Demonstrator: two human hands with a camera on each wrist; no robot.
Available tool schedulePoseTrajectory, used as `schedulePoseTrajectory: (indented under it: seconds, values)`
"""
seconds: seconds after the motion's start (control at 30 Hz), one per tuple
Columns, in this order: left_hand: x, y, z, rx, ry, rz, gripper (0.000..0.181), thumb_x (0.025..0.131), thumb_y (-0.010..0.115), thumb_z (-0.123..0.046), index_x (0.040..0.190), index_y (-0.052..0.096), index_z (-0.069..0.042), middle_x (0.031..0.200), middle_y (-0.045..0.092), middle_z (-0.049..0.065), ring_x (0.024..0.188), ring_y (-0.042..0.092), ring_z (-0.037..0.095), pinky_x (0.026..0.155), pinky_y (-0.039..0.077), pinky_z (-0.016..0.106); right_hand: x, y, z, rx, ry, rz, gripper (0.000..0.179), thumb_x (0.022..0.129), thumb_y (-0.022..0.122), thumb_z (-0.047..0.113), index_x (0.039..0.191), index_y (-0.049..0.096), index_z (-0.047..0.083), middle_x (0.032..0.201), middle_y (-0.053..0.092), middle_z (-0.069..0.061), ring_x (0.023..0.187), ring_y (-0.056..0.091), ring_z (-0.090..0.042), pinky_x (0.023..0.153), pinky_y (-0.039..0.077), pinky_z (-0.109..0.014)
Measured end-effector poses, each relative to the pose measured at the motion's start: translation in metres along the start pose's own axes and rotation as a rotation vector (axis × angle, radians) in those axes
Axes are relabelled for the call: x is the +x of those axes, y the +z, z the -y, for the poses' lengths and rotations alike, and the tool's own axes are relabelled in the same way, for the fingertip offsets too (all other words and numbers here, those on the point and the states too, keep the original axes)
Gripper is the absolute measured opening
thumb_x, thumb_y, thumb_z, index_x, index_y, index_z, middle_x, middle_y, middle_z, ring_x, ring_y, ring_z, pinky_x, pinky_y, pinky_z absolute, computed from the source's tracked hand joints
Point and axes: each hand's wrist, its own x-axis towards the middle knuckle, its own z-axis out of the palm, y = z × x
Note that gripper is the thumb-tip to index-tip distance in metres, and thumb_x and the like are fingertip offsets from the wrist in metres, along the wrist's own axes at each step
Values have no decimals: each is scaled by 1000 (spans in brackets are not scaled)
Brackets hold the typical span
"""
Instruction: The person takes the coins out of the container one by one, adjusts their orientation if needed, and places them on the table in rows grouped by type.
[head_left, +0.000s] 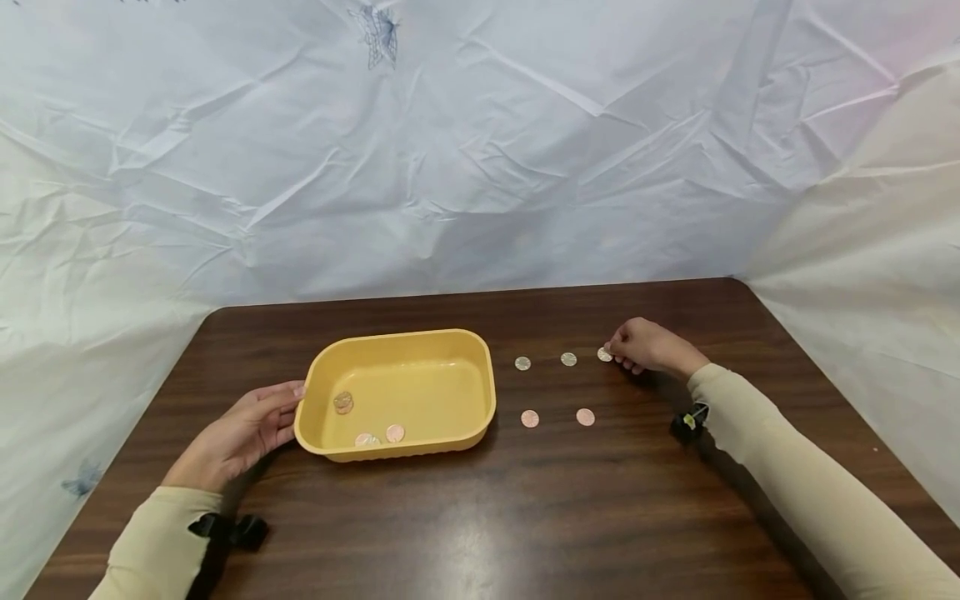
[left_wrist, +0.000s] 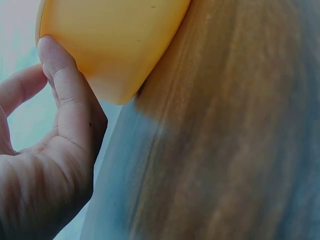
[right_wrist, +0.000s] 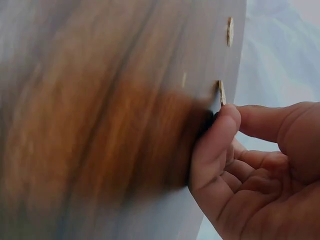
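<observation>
My left hand [head_left: 246, 429] pinches the left rim of a yellow plastic tray [head_left: 405, 337], thumb on the rim and fingers against the outer wall. Inside the tray lie several coins, among them a copper coin [head_left: 394, 433] near the front wall and overlapping brownish coins [head_left: 343, 402] on the left. Over on the right, my right hand [head_left: 651, 345] pinches the edge of a pale gold coin [head_left: 604, 354] between thumb and index finger, low at the tabletop. In the right wrist view, that coin [right_wrist: 222, 92] juts from the fingertips, the other fingers curled beneath.
Two gold-toned coins, one nearer the tray [head_left: 522, 363] and one farther right [head_left: 569, 359], continue the back row. In front of them lie two copper coins [head_left: 530, 418] on the dark wooden table [head_left: 465, 533]. A creased white cloth [head_left: 480, 167] hangs behind.
</observation>
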Motion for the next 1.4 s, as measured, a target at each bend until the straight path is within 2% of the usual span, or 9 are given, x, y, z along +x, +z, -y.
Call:
schedulePoseTrajectory:
  seconds: [0.37, 0.6, 0.83, 1.2, 1.4]
  values:
    - [-2, -1, -4, 25, 6, -9, 24, 114, 49, -14, 115, 73, -18, 111, 75, 0, 100, 72, 10, 83, 63, 25, 0, -6, 0, 3, 35, -14, 28, 113, 51, 14, 106, 68, -7, 80, 60, -8, 70, 60, -16, 64, 59, -31]
    - [-2, -2, -4, 23, 0, -19, 23, 113, 50, -14, 114, 73, -18, 110, 75, 0, 99, 72, 10, 83, 63, 26, 0, -1, 3, -58, 36, -52, 24, 111, 54, 13, 93, 64, 0, 78, 61, -7, 67, 60, -15, 61, 58, -29]
    - [-3, -2, -3, 20, 0, -8, 24, 113, 49, -14, 115, 73, -18, 110, 75, 0, 99, 72, 10, 83, 63, 25, -1, 1, 0, -70, 31, -57, 22, 111, 54, 12, 93, 60, 0, 79, 61, -8, 68, 61, -16, 62, 58, -30]
    - [-3, 0, -2, 15, -5, -8, 23, 113, 50, -14, 115, 72, -17, 110, 74, 0, 99, 72, 9, 84, 63, 25, -5, 4, -4, -8, 48, -89, 18, 111, 53, 11, 98, 54, -1, 84, 62, -11, 72, 61, -18, 64, 59, -31]
    - [-1, 0, -2, 24, -16, -21, 21, 113, 51, -14, 115, 72, -18, 111, 74, 0, 100, 71, 10, 85, 63, 26, -9, 2, -7, 75, 36, -86, 18, 111, 53, 11, 98, 53, -2, 88, 64, -13, 73, 62, -19, 65, 60, -33]
